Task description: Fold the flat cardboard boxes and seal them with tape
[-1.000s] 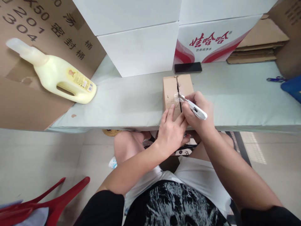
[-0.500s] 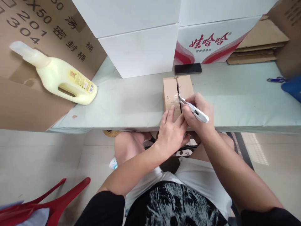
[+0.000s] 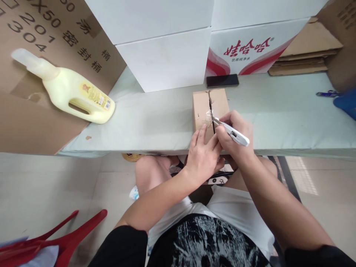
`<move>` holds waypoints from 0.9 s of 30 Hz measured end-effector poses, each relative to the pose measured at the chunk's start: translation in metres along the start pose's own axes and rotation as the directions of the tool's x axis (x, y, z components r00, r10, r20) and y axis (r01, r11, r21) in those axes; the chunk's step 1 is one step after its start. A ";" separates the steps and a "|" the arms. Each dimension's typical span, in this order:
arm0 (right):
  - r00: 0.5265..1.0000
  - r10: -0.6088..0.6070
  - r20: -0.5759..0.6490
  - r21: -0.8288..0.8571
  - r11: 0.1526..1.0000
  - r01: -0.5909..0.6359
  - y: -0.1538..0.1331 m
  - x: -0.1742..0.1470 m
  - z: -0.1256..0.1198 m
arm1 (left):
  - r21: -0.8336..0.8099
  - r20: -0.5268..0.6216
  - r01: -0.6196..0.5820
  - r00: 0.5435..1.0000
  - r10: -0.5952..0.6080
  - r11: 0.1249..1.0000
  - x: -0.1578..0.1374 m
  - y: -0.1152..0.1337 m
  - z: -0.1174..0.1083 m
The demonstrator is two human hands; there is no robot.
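A small brown cardboard box [image 3: 218, 98] lies on the cloth-covered table, with a dark slit along its top seam and a bit of clear tape across it. My right hand [image 3: 236, 135] grips a white utility knife [image 3: 237, 136], its blade tip at the seam near the tape. My left hand [image 3: 204, 154] rests against the near side of the box, its fingers stretched out over the top and pressing on it. The two hands nearly touch, and the near right part of the box is hidden behind them.
A black phone [image 3: 222, 80] lies beyond the box, before stacked white cartons [image 3: 169, 63]. At left, a pale yellow bottle [image 3: 63, 89] stands by a large cardboard carton [image 3: 30, 122]. Folded cardboard [image 3: 306, 48] and a blue object [image 3: 346, 102] are at right. A red chair [image 3: 69, 237] is lower left.
The knife has slid slightly toward me and to the right along the seam, with my right hand. My left hand and the box have stayed in place.
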State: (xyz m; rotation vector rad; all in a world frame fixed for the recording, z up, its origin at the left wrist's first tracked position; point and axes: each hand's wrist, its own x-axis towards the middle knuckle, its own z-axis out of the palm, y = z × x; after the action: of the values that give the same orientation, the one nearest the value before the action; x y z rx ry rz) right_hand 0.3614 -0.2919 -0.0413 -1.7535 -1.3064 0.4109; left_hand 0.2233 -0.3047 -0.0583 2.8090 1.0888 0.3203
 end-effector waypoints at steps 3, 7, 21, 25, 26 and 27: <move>1.000 0.000 -0.001 0.001 1.000 0.000 -0.001 0.000 0.000 | -0.004 -0.009 -0.001 1.000 0.001 1.000 0.000 0.000 0.001; 1.000 -0.001 0.009 -0.004 1.000 0.001 -0.002 -0.001 0.000 | 0.000 -0.013 -0.007 1.000 0.007 1.000 -0.001 0.000 0.002; 1.000 -0.013 -0.003 -0.003 1.000 0.013 -0.003 -0.003 -0.001 | -0.004 -0.053 -0.016 0.998 0.016 1.000 -0.001 -0.001 0.006; 0.998 0.006 -0.058 0.037 0.999 -0.003 -0.002 -0.005 -0.001 | -0.002 -0.079 -0.025 0.997 0.025 1.000 -0.002 -0.002 0.006; 0.997 0.027 -0.078 0.074 0.997 -0.022 0.000 -0.005 -0.001 | -0.001 -0.089 -0.026 0.996 0.026 1.000 -0.003 -0.002 0.006; 0.994 0.054 -0.099 0.137 0.990 -0.040 0.002 -0.005 -0.002 | 0.001 -0.099 -0.028 0.995 0.028 1.000 -0.003 -0.002 0.007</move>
State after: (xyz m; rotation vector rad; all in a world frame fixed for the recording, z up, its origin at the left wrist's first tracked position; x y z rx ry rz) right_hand 0.3617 -0.2971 -0.0432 -1.6731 -1.1406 0.4206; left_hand 0.2215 -0.3054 -0.0658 2.8377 1.0683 0.4671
